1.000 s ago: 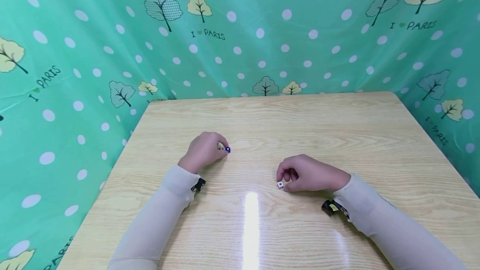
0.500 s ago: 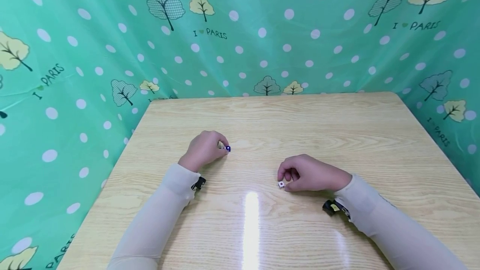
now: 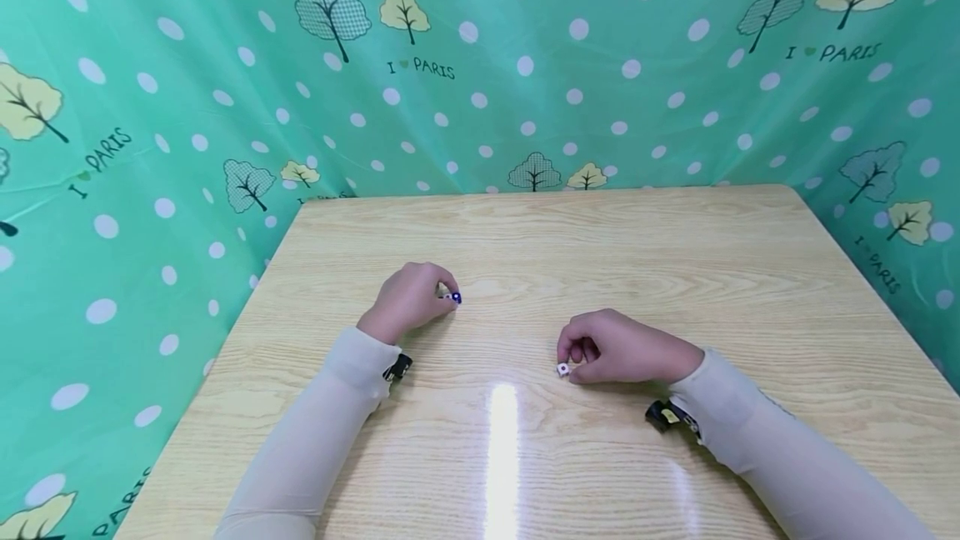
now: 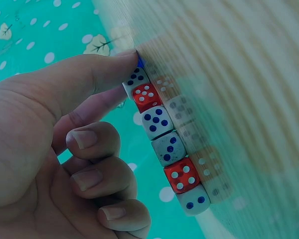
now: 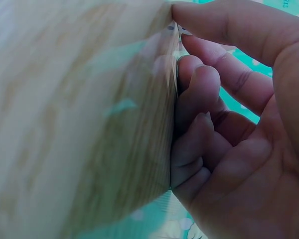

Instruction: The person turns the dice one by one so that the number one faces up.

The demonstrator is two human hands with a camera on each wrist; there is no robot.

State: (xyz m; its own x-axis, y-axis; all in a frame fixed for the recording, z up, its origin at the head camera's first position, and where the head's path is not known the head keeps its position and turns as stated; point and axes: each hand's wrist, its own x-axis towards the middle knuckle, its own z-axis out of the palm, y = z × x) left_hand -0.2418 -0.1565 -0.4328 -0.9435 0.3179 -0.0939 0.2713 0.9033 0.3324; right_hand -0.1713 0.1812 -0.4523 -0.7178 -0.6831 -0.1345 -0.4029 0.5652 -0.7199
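Note:
My left hand [image 3: 408, 300] is on the left part of the wooden table, thumb and index finger at the end of a row of dice. Between those fingertips sits a blue die [image 3: 456, 297], mostly covered by the thumb in the left wrist view. Behind it the row of white and red dice runs back under the palm, among them a red die [image 4: 182, 175] and a white die [image 4: 157, 122]. Nearer the table's middle, my right hand [image 3: 622, 347] pinches a single white die [image 3: 563, 370] between thumb and index finger. Its other fingers are curled against the tabletop.
The pale wooden table [image 3: 600, 248] has a bright strip of reflected light [image 3: 502, 457] near its front. A green dotted curtain [image 3: 480, 73] hangs behind it and along both sides. Each wrist carries a small black camera [image 3: 662, 416].

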